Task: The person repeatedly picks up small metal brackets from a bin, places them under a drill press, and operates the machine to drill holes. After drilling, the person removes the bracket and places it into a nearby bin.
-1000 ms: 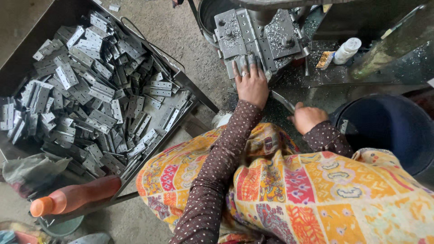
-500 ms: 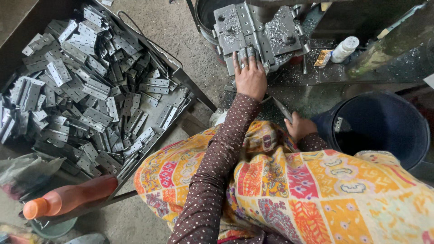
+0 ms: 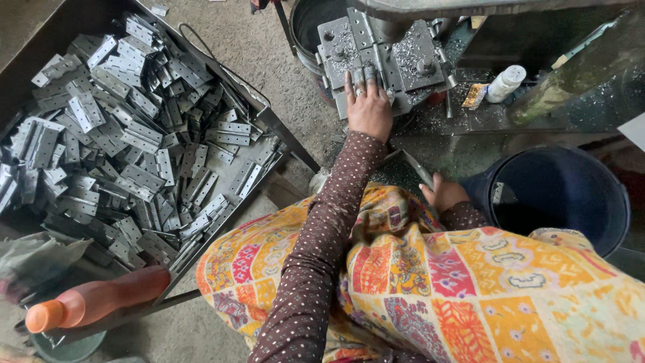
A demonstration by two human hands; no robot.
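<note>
Left hand (image 3: pixel 369 106) is stretched forward, fingers spread flat on the grey steel die block of the press (image 3: pixel 383 57), fingertips pressing down on what looks like a flat grey metal hinge plate (image 3: pixel 363 72) seated in the fixture; it's an open-palm hold-down, not a grip, probably to keep the plate square against the stops. The block is littered with bright metal swarf. Right hand (image 3: pixel 445 194) sits low near the lap, curled around a thin flat metal strip or lever (image 3: pixel 414 168) that angles up toward the machine base; it looks closed on it, though the fingers are partly hidden. Big dark sheet-metal tray (image 3: pixel 279 134) on the person's left is heaped with loose grey hinge leaves (image 3: pixel 127 141), within easy reach of the left arm, so likely the stock pile. Dark blue plastic bucket (image 3: pixel 561 195) stands just beside the right hand, contents too dark to tell. Small white plastic bottle (image 3: pixel 504 83) lies on the machine bed to the right of the die. Orange plastic bottle (image 3: pixel 94 301) lies on its side at the tray's near corner, well apart from both hands.
</note>
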